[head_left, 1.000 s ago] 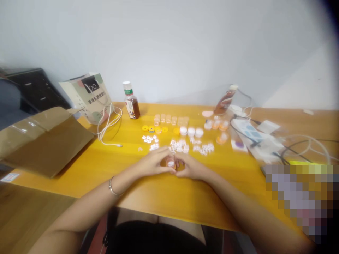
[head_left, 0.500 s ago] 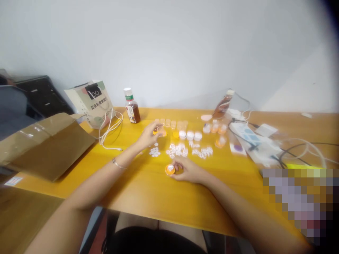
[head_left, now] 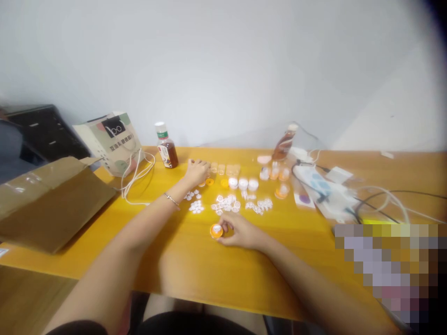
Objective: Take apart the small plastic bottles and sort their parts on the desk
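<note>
My right hand (head_left: 240, 231) pinches an orange round base (head_left: 214, 234) with a white part on top, just above the near part of the table. My left hand (head_left: 197, 172) reaches to the left end of a row of clear plastic cups (head_left: 221, 169); its fingers bend downward, and whether they grip a cup is hidden. Close to that hand lies an orange disc (head_left: 209, 182). Several white round pieces (head_left: 243, 184) stand right of the orange pieces. Between the hands are loose piles of small white discs (head_left: 196, 207), white gears (head_left: 226, 204) and smaller white parts (head_left: 260, 206).
Assembled orange-and-clear pieces (head_left: 282, 191) stand at the right. Behind are a dark drink bottle (head_left: 167, 153) and a tilted cola bottle (head_left: 284, 145). A cardboard box (head_left: 52, 204), a paper bag (head_left: 111, 144) and a white cable (head_left: 134, 179) lie left; a power strip (head_left: 321, 190) with cables lies right.
My left hand has moved away from the orange discs to the left end of the clear cups. My right hand still holds the orange base. The view has shifted slightly.
</note>
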Demonstrator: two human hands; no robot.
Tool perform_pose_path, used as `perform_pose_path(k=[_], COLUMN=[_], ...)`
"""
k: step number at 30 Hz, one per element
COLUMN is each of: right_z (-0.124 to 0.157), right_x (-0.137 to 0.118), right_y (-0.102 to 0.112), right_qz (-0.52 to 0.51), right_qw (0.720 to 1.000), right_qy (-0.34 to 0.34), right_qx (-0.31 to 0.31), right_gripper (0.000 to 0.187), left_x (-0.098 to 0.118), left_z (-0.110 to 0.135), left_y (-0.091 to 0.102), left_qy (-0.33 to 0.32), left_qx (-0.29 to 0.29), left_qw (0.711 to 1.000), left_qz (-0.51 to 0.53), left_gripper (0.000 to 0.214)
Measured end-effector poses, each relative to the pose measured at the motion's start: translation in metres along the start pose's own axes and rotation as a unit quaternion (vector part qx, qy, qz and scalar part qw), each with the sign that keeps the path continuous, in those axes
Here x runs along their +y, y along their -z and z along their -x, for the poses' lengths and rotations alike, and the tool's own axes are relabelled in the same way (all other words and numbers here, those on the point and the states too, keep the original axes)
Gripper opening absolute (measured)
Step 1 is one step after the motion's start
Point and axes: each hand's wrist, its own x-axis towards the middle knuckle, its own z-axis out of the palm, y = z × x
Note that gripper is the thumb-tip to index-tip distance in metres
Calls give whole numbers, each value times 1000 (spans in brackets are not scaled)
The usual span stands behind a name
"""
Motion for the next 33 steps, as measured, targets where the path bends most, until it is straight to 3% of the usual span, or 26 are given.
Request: perform_pose_path(k=[6,9,14,18,22,28,33], right_z=[-1,-1,-1,-2,-3,-2,-3], right_x=[-1,-2,-4,-5,-8,-7,-2], right_y=[1,2,2,3,4,5,1], right_qz=[-3,-6,0,16,15,25,29], right_qw=[1000,1000,1000,1000,999,999,999], right_qy=[3,8,13,10,17,24,30], right_qx=[-8,-15,-9,-13,-29,-34,-22], right_gripper=[16,15,16,16,18,20,17], left_x=[7,22,49,56,56,54,57], left_z=[19,51,119,142,140,138,140], left_y=[11,29,46,34,23,26,21], left_qy=[-7,-113,-298,-278,-262,-250,-260], left_qx=[51,60,-44,-55,-76,-91,-41], left_qw=[998,986,926,925,916,916,928], left_qz=[23,109,227,255,295,300,264], left_gripper=[21,21,22,28,30,27,23])
